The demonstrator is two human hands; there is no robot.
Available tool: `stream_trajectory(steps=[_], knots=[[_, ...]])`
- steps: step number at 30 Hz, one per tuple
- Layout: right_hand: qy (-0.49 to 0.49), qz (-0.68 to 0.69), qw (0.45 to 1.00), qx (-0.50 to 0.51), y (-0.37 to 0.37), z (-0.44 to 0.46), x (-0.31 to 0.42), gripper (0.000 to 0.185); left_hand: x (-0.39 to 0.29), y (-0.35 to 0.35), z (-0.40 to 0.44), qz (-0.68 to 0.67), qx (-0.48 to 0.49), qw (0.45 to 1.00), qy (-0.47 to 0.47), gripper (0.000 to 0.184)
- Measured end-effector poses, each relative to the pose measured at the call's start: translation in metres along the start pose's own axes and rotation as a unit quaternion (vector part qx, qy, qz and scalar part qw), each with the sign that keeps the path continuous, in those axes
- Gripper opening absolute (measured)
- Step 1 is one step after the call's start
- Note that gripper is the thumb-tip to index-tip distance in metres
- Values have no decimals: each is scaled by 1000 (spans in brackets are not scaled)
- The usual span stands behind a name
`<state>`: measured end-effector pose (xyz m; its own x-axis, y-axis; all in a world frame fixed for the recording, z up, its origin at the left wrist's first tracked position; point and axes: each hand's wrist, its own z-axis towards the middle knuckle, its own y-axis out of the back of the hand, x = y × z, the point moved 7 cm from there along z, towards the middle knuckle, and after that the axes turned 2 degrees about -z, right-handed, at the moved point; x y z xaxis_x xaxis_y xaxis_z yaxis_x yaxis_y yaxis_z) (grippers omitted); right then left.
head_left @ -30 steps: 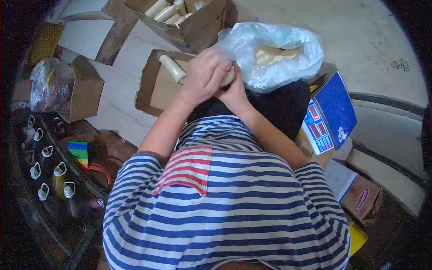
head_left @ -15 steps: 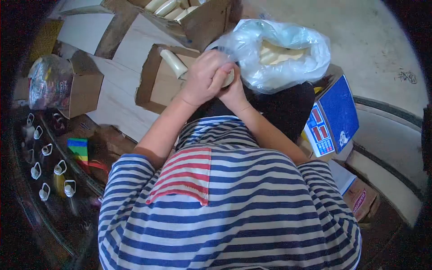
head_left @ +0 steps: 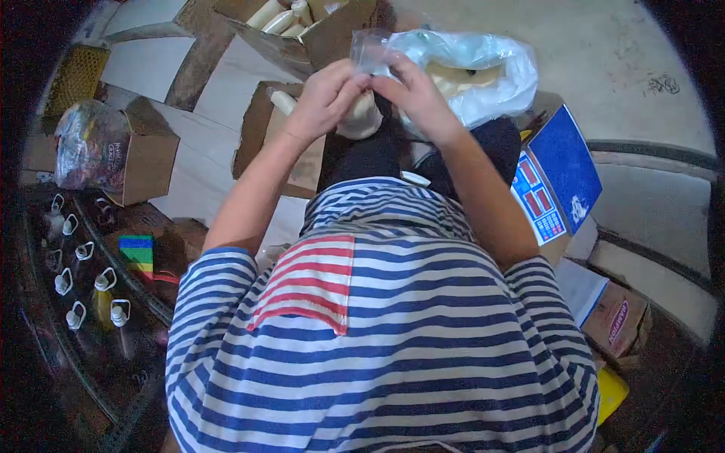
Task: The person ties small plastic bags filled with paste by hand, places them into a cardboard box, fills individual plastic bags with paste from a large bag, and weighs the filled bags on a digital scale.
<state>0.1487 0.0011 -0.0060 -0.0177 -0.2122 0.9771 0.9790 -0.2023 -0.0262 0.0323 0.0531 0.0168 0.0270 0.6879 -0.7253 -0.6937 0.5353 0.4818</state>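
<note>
Over my lap, a small clear plastic bag of cream-coloured contents (head_left: 359,121) hangs upright from both hands, its loose clear top sticking up above my fingers. My left hand (head_left: 326,104) is closed around the bag's neck on the left side. On the right side, my right hand (head_left: 424,102) pinches the neck with thumb and fingers. Just behind the right hand is a large open plastic sack (head_left: 512,87) of pale powder-like contents. Near my left hand lies a filled cream packet (head_left: 282,101) inside a low cardboard box (head_left: 249,136).
Another cardboard box (head_left: 341,39) at the top holds several filled packets. A blue digital scale (head_left: 568,170) stands to the right. At left are a box with a wrapped bundle (head_left: 89,147) and several bottles with white loop caps (head_left: 104,281). A small white object (head_left: 415,179) rests on my lap.
My hands were clasped together around the bag; now they are apart at its neck, and the filled body shows below. The forearms have spread and the hands moved slightly up.
</note>
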Motion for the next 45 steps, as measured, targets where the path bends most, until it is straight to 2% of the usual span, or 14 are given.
stream_trajectory(steps=[4,6,9,10,19,22,24,29,31,33,35,39,43,45], knots=[[196,-195,954,113,-26,31,64,21,1,0,-6,-42,26,998,38,24],[335,-264,898,108,-40,31,95,16,3,9,-10,-261,-82,959,68,63],[236,-289,918,131,-47,35,128,14,47,-17,-42,-300,-91,935,164,97],[386,-314,863,89,-52,33,152,5,36,-16,-41,-257,-116,950,133,100],[411,-215,882,82,-54,44,239,8,9,-6,-24,-254,-67,952,154,92],[263,-318,910,53,-40,39,156,16,42,-16,-54,-220,-24,958,184,95],[316,-359,874,87,-52,30,86,18,70,-37,-86,-232,51,934,267,96],[223,-398,884,107,-64,45,115,17,64,-37,-82,-297,4,913,281,84],[297,-298,902,98,-66,49,149,10,64,-37,-77,-374,-24,872,313,80],[219,-366,900,89,-59,60,164,11,63,-36,-69,-434,-57,862,257,79],[260,-151,950,85,-47,73,182,12,43,-38,-54,-696,-145,686,158,83],[339,-96,934,66,-30,89,205,14,2,-42,-27,-775,-121,611,105,89],[255,-100,962,3,-8,87,201,16,22,-45,-23,-793,-246,529,176,75],[242,-108,964,-2,-7,83,197,16,34,-48,-25,-754,-266,562,214,69]])
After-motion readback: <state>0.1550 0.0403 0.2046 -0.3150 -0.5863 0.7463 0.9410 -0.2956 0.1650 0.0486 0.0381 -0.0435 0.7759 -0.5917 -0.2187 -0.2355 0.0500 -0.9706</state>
